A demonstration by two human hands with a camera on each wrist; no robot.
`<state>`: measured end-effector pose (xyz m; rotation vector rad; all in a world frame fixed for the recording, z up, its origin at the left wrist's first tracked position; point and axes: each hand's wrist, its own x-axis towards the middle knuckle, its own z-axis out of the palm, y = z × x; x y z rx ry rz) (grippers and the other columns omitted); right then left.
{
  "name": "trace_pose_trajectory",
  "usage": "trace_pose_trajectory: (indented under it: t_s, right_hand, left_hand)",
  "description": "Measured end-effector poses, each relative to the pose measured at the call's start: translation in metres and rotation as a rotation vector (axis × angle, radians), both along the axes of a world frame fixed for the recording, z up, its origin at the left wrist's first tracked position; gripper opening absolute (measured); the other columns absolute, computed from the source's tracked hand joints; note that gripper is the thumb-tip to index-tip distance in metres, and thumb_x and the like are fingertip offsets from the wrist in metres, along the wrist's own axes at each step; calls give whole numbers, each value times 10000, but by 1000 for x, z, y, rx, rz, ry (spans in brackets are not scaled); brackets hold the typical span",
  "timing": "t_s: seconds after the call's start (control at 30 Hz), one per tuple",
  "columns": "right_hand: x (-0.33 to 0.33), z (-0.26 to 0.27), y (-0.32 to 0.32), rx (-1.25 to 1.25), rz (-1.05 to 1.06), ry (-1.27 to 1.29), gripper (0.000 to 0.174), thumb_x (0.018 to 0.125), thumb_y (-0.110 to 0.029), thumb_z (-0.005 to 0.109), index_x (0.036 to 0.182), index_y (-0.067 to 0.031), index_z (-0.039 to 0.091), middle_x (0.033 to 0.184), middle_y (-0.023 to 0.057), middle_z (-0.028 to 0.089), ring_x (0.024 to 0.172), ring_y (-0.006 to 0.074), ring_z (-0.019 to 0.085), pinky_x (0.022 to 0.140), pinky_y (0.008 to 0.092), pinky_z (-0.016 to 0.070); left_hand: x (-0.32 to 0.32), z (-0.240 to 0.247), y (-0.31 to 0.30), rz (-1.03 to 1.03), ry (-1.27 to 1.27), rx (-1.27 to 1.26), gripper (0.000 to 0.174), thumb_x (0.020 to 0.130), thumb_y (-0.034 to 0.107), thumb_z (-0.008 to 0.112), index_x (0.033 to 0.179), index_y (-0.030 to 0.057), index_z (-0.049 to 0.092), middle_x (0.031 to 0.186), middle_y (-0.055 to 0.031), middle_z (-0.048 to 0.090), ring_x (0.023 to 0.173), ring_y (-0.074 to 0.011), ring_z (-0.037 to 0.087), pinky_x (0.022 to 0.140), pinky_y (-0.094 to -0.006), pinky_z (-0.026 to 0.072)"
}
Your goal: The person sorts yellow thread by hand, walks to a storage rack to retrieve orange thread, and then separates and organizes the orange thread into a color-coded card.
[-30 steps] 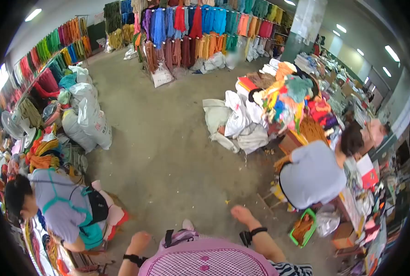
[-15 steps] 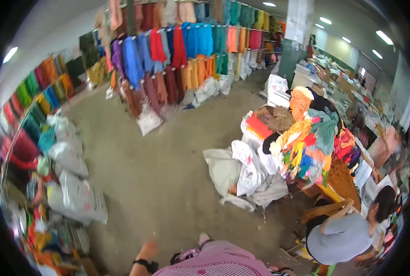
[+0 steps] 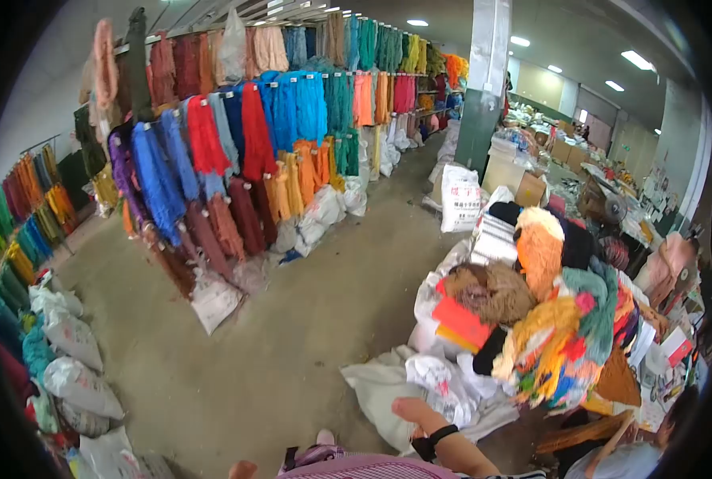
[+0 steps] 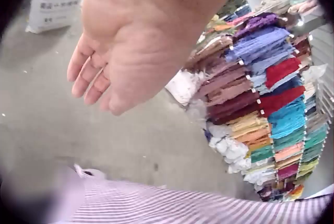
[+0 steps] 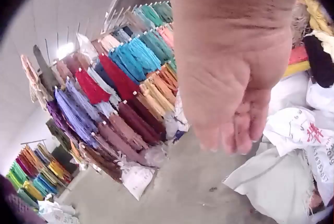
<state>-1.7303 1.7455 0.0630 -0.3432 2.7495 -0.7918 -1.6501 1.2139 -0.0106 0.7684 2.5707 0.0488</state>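
My left hand [image 4: 130, 51] hangs loose above the concrete floor, fingers slightly bent and nothing in them. In the head view only a bit of that left hand [image 3: 242, 469] shows at the bottom edge. The right hand [image 5: 229, 93] hangs palm toward its wrist camera, fingers loosely extended and holding nothing. In the head view the right hand [image 3: 413, 412], with a black band [image 3: 442, 433] at the wrist, overlaps a pale sack [image 3: 376, 387]. A pink checked garment [image 3: 364, 466] covers my front.
Skeins of coloured yarn [image 3: 296, 108] hang on racks ahead. White sacks [image 3: 76, 339] line the left side. On the right is a heap of mixed yarn [image 3: 555, 335], with a seated person [image 3: 623, 459] beside it. A pillar [image 3: 479, 96] stands behind.
The view has come forward and swung left, bringing the hanging yarn and heap closer. The person at left has left the view. My right hand shows again; the left has dropped lower.
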Motion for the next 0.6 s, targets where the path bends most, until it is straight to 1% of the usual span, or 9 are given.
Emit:
trace_pose_trajectory:
  t_s: [0.03,0.1,0.23,0.27,0.33,0.43,0.5,0.57,0.6]
  right_hand:
    - [-23,-8,8,75,88,-106,311,847,-337,525,898,-74,682,916,171,676,870,365,637,754,462,500]
    - [-58,-54,36,65,145,-168,349,838,-367,513,859,-70,695,920,181,674,869,375,638,762,472,496]
    - [-126,-51,87,310,129,-296,384,828,-425,557,913,-80,703,958,185,674,919,366,638,796,451,502]
    - [-143,-46,101,259,-110,-359,408,815,-454,576,946,-89,704,984,174,676,953,359,632,824,445,497]
    - [-170,-32,135,218,-334,-517,457,802,-509,598,1011,-115,696,1040,151,674,998,343,624,876,435,483]
    - [-258,-49,202,317,-310,-497,505,787,-538,619,1073,-128,683,1066,138,673,1027,324,619,915,431,466]
    - [-343,-63,226,456,-475,-560,492,768,-522,656,1034,-110,698,1033,134,684,1001,311,634,894,429,482]
    - [-437,13,216,399,-561,-364,416,775,-438,660,974,-75,695,981,164,680,921,343,650,810,436,518]
    - [-482,12,221,357,-559,-241,399,780,-427,647,980,-84,688,974,159,678,927,350,644,812,438,515]
  left_hand:
    - [-33,-9,-66,-20,19,-8,141,846,202,533,877,111,637,824,-115,648,806,-296,640,674,-409,520]
    - [-142,30,-22,498,-54,61,230,868,260,503,899,100,667,923,-152,676,918,-327,649,783,-446,524]
    - [-381,-12,-15,-223,206,160,239,877,255,495,901,80,656,983,-161,671,943,-334,643,783,-431,530]
    - [-436,-4,-2,-231,207,157,239,877,255,495,901,80,656,983,-161,671,943,-334,643,783,-431,530]
    - [-513,24,39,373,91,166,189,865,228,525,873,107,669,959,-126,675,919,-308,657,772,-410,537]
    - [-614,31,62,-21,312,56,180,858,224,544,877,103,676,991,-99,679,944,-308,651,781,-413,538]
    - [-662,-6,58,-86,150,-129,249,913,250,509,937,78,686,1010,-103,676,991,-296,639,800,-385,532]
    - [-690,-11,47,235,-161,537,325,928,337,510,947,47,654,962,-106,671,844,-283,623,707,-406,494]
    - [-705,2,57,345,-326,423,344,921,365,528,955,49,660,924,-105,677,810,-269,626,698,-392,491]
